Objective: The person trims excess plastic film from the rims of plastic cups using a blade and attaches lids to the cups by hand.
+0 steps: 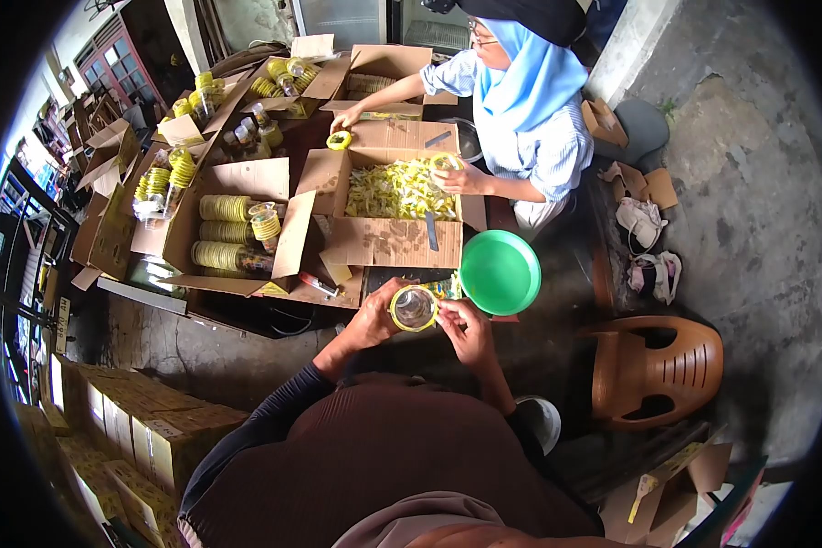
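Note:
My left hand (374, 315) is wrapped round the side of a clear round container (414, 308) with a yellow rim, its open-looking top facing me. The fingers of my right hand (468, 331) are bent at the container's right edge, touching the rim; whether they pinch anything there is too small to tell. Just beyond my hands stands a carton (388, 242) holding many small yellow-wrapped pieces (397, 192). A green basin (500, 272) lies to the right of it.
Across the table a co-worker (530, 119) holds a container and a yellow lid (339, 140). A carton (288, 233) with stacked yellow-rimmed lids stands at the left. An orange chair (658, 370) is at the right, stacked boxes (155, 425) at lower left.

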Tool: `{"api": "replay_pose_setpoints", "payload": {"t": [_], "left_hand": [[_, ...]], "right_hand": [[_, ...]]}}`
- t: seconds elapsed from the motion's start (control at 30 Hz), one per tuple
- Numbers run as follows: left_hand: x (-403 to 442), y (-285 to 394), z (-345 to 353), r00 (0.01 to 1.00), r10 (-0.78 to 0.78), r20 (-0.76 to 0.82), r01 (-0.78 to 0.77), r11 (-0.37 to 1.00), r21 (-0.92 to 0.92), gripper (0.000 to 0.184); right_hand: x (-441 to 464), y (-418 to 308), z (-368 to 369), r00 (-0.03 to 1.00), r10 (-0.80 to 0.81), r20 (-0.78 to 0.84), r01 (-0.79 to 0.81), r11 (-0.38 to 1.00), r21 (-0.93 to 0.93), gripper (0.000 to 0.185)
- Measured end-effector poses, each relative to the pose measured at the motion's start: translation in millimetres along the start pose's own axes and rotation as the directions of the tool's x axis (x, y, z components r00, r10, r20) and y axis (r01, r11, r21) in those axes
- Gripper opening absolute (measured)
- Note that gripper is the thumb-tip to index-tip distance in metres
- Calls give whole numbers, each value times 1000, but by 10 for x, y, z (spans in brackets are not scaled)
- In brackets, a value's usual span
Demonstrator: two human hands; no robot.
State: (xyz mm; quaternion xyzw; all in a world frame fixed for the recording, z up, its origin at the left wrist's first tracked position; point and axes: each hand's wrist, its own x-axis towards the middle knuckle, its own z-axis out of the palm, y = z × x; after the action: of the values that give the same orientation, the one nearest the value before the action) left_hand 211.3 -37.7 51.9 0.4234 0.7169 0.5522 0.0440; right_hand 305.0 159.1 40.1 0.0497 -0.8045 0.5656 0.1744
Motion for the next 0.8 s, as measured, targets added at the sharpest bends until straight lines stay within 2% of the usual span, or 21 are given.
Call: {"api": "replay_pose_setpoints", "payload": {"t": [0.1,0.13,0.17,0.23,0.27,0.33,0.37,0.43,0.47,0.53,0.6,0.63,0.67,0.73,0.77,0.8], "left_hand": [[6,-31,-134,998,-43,34,43,999,9,56],[20,-13,-179,991,-132,27,134,988,-81,58],[29,-25,-222,975,-221,29,223,960,-171,60],[48,-139,-257,972,-233,21,231,945,-229,67],[71,-138,-269,963,-269,24,263,915,-307,70],[117,-133,-298,940,-331,86,332,822,-463,76],[111,-181,-273,946,-305,107,317,808,-496,75],[139,-314,-330,971,-182,157,215,949,-231,89],[172,-343,-374,969,-180,171,218,946,-239,89],[258,-397,-459,988,128,84,-122,990,-77,92],[290,-518,-594,984,-84,154,97,992,-79,80],[338,-538,-671,958,-213,192,230,970,-74,72],[357,-632,-721,958,-208,197,228,970,-83,72],[348,-853,-804,948,-247,199,283,942,-181,57],[339,-889,-858,945,-256,202,293,938,-183,57],[347,-914,-903,941,-258,218,298,938,-177,53]], "right_hand": [[72,2,99,999,20,26,-20,1000,3,21],[96,15,128,994,79,75,-81,997,15,31],[151,16,175,994,81,77,-83,997,12,31],[242,9,310,997,-6,70,15,993,-119,51],[262,96,385,994,-61,92,78,978,-192,69],[287,319,555,990,-62,128,83,983,-166,70],[306,386,620,983,-70,169,94,986,-137,71],[280,503,673,991,-61,119,77,987,-138,70],[280,454,634,999,20,40,-15,991,-132,69],[337,263,458,968,230,-103,-242,962,-126,65],[295,93,210,882,280,-379,-367,913,-180,60],[164,256,37,836,184,-516,-341,912,-227,55],[4,430,-133,771,78,-632,-321,905,-280,50],[-228,494,-344,448,160,-879,-472,878,-81,38],[-694,924,-634,342,678,-651,-463,724,511,35],[-1151,1346,-919,122,971,-207,-411,239,880,32]]}}
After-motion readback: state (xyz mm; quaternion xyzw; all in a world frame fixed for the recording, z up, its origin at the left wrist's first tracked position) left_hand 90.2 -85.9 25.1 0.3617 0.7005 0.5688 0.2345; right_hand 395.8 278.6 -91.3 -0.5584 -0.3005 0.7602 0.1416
